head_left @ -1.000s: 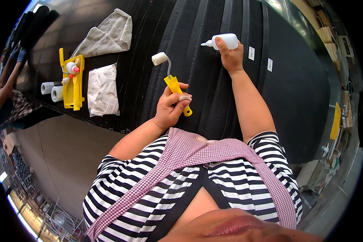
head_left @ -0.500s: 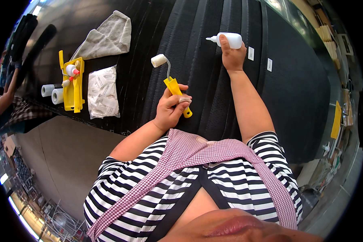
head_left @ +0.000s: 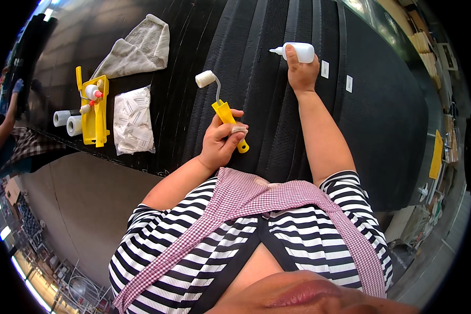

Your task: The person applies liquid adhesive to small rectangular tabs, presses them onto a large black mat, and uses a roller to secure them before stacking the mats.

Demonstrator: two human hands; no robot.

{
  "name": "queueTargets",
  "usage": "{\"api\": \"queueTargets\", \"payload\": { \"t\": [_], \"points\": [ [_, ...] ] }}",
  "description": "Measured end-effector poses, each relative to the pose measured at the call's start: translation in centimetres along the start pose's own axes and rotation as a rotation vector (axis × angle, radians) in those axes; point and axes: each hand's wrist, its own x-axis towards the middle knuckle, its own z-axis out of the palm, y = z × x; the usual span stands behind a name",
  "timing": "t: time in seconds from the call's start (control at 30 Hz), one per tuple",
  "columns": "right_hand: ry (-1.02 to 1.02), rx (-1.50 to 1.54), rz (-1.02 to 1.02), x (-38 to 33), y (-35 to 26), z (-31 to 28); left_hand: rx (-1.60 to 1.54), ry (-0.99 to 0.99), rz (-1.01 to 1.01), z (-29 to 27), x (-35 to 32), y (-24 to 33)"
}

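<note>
My left hand [head_left: 214, 144] is closed around the yellow handle of a small paint roller [head_left: 223, 111]. Its white roller head points up and to the left, above the table. Small white labels [head_left: 239, 129] are pinched between that hand's thumb and fingers. Farther off to the right, my right hand [head_left: 303, 77] grips a white squeeze bottle [head_left: 300, 53] lying sideways, its nozzle toward the left. The bottle is over ribbed black sheets [head_left: 269, 112], overlapping in long strips. Two white labels [head_left: 325, 69] lie on the strips right of the bottle, apart from each other.
Left on the black table [head_left: 188, 31] are a bag of white labels [head_left: 133, 121], a yellow tray [head_left: 100, 133] with a red-tipped bottle [head_left: 93, 92], a grey cloth [head_left: 141, 49] and two white rolls [head_left: 74, 125]. A gloved co-worker [head_left: 8, 128] stands at far left.
Both my hands keep almost the same place and hold. At far left, the long black pieces by the co-worker have shifted, and a blue-gloved hand now shows there.
</note>
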Motion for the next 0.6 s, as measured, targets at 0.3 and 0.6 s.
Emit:
{"api": "queueTargets", "payload": {
  "t": [0.3,0.6],
  "points": [
    [-0.071,-0.014,-0.029,-0.4,-0.7,-0.4,0.006,-0.001,0.034,-0.1,0.1,-0.1],
    [-0.148,-0.184,-0.266,-0.4,-0.4,-1.1,0.01,0.0,0.033,-0.1,0.0,-0.1]
  ]
}}
